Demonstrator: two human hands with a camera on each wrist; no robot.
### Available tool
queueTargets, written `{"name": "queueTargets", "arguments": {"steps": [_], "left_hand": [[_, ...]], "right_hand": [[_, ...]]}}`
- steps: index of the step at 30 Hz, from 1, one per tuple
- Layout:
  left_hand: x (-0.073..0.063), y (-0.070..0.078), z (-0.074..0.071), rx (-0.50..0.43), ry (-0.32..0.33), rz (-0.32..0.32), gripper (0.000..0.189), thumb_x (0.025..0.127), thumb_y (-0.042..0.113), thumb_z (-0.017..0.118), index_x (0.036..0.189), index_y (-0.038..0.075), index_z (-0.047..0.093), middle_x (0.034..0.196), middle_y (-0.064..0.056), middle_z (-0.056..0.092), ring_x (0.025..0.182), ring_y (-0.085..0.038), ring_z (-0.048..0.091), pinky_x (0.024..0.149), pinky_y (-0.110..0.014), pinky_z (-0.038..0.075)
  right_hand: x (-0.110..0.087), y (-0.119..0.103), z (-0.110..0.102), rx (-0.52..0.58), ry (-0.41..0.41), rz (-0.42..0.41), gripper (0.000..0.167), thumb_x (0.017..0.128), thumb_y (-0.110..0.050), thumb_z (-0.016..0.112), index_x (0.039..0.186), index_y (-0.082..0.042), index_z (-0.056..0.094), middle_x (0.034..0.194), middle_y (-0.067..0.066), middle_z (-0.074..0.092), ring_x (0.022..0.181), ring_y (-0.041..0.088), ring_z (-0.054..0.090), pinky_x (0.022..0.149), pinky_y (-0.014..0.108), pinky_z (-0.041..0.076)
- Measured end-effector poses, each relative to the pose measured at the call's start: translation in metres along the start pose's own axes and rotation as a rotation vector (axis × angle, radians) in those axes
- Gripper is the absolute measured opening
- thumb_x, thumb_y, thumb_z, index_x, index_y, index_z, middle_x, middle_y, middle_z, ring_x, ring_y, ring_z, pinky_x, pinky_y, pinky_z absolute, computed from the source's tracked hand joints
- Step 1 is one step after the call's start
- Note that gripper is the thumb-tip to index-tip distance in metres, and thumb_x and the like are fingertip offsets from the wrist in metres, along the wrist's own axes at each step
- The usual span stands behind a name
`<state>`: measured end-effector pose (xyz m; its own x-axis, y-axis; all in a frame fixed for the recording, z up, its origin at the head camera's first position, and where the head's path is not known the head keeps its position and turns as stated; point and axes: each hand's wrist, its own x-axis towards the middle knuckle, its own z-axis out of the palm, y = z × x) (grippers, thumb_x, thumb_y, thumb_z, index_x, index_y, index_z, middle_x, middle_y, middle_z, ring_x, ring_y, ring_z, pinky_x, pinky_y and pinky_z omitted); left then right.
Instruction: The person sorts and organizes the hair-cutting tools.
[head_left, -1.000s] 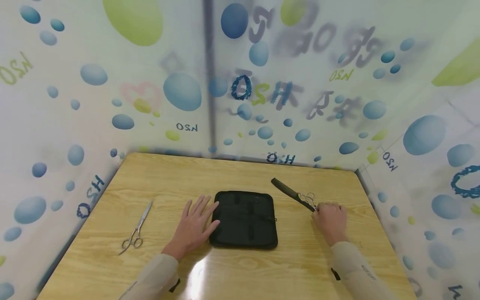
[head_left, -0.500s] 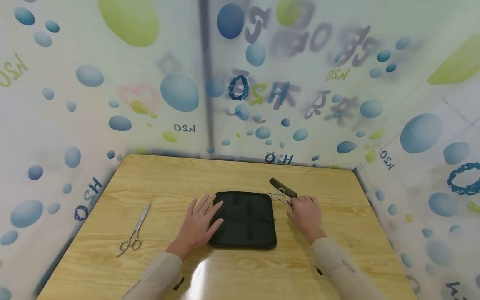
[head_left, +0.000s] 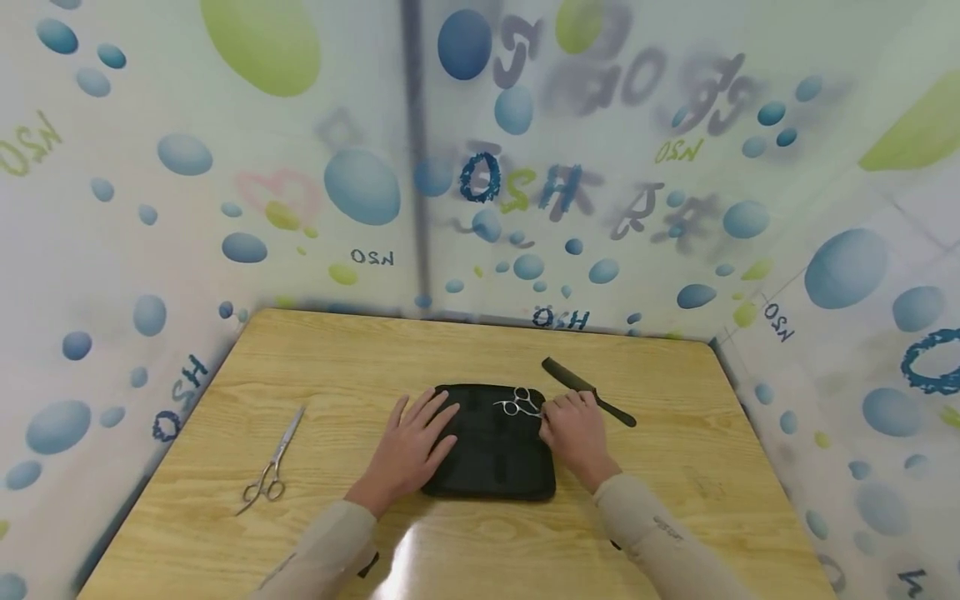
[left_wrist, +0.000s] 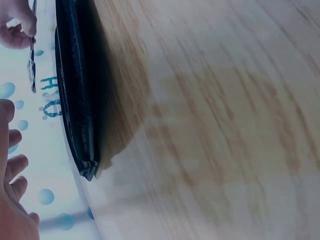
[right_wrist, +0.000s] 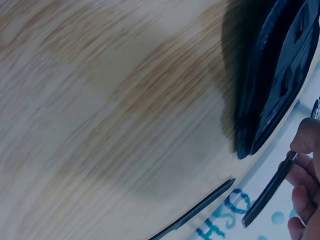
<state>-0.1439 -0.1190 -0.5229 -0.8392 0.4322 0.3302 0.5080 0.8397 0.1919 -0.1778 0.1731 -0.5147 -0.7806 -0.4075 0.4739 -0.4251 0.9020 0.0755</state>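
A black zippered case lies on the wooden table in front of me. My left hand rests on the case's left edge with its fingers spread. My right hand pinches a pair of silver scissors by the blade end, over the case's upper right part. Their finger loops point left, above the case. In the right wrist view the scissors' blade sticks out behind the fingers, its edge looking finely toothed. Seen from the left wrist, the scissors hang above the case, apart from it.
A black comb with a long handle lies behind and right of my right hand. Another pair of silver scissors lies at the left, tips pointing away. Patterned walls enclose the table's back and sides.
My right hand has moved left with the scissors, from beside the comb's handle to over the case. The comb's handle has come into view. My left hand has shifted slightly right onto the case.
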Motion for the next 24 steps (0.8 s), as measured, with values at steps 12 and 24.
{"name": "queueTargets", "arguments": {"steps": [12,24], "left_hand": [[0.009,0.009,0.002,0.003,-0.012,0.039,0.046,0.098,0.038,0.055,0.140,0.018,0.054,0.149,-0.004,0.048,0.144,-0.028,0.037,0.117,-0.058,0.024],[0.019,0.019,0.007,0.027,0.037,0.122,0.048,0.093,0.034,0.065,0.137,0.016,0.057,0.144,-0.002,0.054,0.141,-0.025,0.042,0.114,-0.058,0.031]], "right_hand": [[0.006,-0.023,0.003,-0.007,-0.025,-0.059,0.005,0.081,-0.019,0.067,0.083,-0.015,0.070,0.078,-0.002,0.064,0.079,0.020,0.058,0.084,0.038,0.043],[0.012,-0.043,0.001,0.011,-0.012,-0.129,0.006,0.082,-0.022,0.069,0.084,-0.017,0.071,0.079,-0.003,0.064,0.078,0.019,0.055,0.081,0.036,0.042]]}}
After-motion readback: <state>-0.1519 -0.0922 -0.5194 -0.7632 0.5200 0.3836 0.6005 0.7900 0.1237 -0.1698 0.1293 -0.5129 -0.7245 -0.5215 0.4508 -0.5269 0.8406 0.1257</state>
